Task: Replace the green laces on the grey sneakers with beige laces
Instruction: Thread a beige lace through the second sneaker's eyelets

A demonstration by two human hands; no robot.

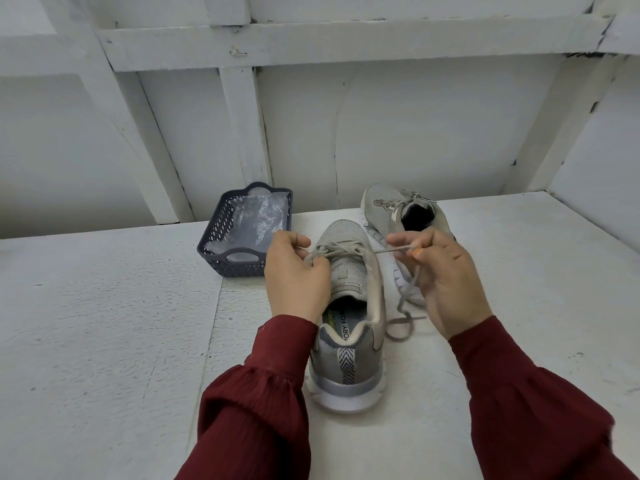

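White worktop [104, 323] carries the sneaker [346, 341], heel toward the person for easy reach. Steadying it, the left grip [294, 278] pinches the lace [384, 251] at the shoe; the right grip [443, 271] pinches its end, pulled taut.

One wide-angle camera, worn on the person's head, looks forward and steeply down. The white table [104, 323] fills the lower half of the frame, the panelled wall [415, 133] the upper half. The left hand [296, 282] and right hand [446, 282] sit mid-frame, close to the lens.

Sneaker [349, 271] insole lettering [341, 325] half hidden — sleeves [263, 410] cropped.
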